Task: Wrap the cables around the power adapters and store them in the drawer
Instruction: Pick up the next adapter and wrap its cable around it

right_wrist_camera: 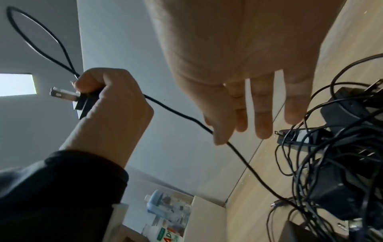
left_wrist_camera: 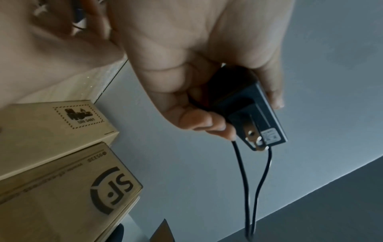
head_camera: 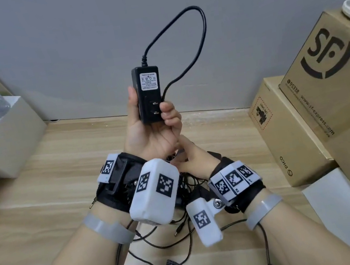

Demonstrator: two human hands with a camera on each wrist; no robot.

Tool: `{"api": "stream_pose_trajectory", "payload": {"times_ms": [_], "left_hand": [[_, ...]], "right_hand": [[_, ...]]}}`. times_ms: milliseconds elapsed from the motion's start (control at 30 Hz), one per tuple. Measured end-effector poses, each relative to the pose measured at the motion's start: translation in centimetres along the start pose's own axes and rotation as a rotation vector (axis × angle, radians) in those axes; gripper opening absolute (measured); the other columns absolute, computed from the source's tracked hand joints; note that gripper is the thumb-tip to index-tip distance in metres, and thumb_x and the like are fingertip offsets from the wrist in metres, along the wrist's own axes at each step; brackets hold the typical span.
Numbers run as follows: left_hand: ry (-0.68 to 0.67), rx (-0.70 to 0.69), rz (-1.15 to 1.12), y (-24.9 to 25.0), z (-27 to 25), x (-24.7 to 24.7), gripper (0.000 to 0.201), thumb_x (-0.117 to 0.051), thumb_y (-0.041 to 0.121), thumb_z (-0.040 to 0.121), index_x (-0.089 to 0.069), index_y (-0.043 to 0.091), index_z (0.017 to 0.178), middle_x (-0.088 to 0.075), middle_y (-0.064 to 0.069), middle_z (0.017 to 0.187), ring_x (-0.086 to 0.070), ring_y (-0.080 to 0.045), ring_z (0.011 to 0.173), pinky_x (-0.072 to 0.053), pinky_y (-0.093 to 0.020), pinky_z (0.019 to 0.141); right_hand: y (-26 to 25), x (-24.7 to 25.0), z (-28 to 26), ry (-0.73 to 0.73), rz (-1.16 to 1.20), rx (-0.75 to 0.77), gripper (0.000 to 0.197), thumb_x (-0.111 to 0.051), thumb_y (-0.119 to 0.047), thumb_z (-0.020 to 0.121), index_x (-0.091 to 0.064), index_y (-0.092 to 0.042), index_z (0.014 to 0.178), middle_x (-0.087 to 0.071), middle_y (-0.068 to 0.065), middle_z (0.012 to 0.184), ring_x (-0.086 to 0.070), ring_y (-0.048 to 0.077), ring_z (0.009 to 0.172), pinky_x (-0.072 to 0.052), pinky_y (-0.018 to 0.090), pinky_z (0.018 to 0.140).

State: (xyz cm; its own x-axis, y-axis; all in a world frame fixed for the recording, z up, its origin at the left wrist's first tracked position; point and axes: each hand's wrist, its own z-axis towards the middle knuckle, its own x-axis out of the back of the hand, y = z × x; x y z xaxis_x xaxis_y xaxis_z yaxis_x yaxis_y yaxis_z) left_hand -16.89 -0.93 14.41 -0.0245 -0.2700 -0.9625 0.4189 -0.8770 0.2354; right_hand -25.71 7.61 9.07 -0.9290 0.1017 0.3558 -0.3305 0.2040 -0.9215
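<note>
Adapter (head_camera: 148, 95) was gripped upright in left hand (head_camera: 153, 136): likely light, rigid. Cable (head_camera: 199, 34) looked limp, springy; right hand (right_wrist_camera: 248, 81), fingers straight, touched it. Best pinched there.

Power adapter (head_camera: 148, 93) held up: one. Adapters in tangled pile (right_wrist_camera: 331, 193): at least three, exact count unclear. Cardboard boxes (head_camera: 334, 71) at right: two

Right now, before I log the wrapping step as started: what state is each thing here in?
power adapter, held upright in the left hand, prongs out.
cable, unwound, looping free above the adapter.
right hand, fingers straight, thumb touching the cable.
other adapters, lying in a tangled heap, cables loose.
</note>
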Motion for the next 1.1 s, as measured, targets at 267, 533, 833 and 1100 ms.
{"api": "stream_pose_trajectory", "payload": {"times_ms": [267,533,833,1100], "left_hand": [[0.037,-0.008,0.052,-0.1,-0.2,0.3,0.039,-0.078,0.042,0.061,-0.057,0.012,0.076,-0.057,-0.005,0.064,-0.052,-0.014,0.055,-0.047,-0.020,0.052],[0.204,0.076,0.195,1.7,-1.8,4.5,0.047,-0.081,0.053,0.051,-0.067,0.013,0.073,-0.057,-0.011,0.120,-0.061,-0.007,0.062,-0.043,-0.014,0.042],[0.114,0.289,0.417,0.1,-1.3,2.8,0.055,-0.082,0.053,0.052,-0.070,0.016,0.090,-0.065,-0.001,0.071,-0.059,-0.009,0.056,-0.050,-0.016,0.050],[-0.078,0.092,0.054,0.9,-0.4,1.6,0.049,-0.071,0.046,0.071,-0.062,-0.001,0.081,-0.061,-0.011,0.080,-0.057,-0.018,0.067,-0.045,-0.024,0.065]], "right_hand": [[0.0,0.6,-0.1,-0.081,-0.063,-0.030,0.035,-0.045,0.000,0.092,-0.052,-0.019,0.064,-0.056,-0.006,0.066,-0.055,-0.008,0.051,-0.041,0.005,0.055],[-3.6,5.6,-0.3,0.414,0.299,0.155,0.022,-0.043,-0.010,0.095,-0.057,-0.012,0.080,-0.061,0.007,0.074,-0.060,0.007,0.054,-0.053,0.019,0.056],[-5.9,5.4,0.9,0.425,0.481,0.126,0.020,-0.036,-0.011,0.099,-0.053,-0.012,0.088,-0.058,0.003,0.063,-0.053,0.005,0.038,-0.041,0.016,0.034],[-2.2,0.9,-0.9,-0.208,0.089,-0.100,0.031,-0.046,0.010,0.086,-0.049,-0.017,0.101,-0.062,-0.003,0.093,-0.059,0.013,0.056,-0.042,0.015,0.039]]}}
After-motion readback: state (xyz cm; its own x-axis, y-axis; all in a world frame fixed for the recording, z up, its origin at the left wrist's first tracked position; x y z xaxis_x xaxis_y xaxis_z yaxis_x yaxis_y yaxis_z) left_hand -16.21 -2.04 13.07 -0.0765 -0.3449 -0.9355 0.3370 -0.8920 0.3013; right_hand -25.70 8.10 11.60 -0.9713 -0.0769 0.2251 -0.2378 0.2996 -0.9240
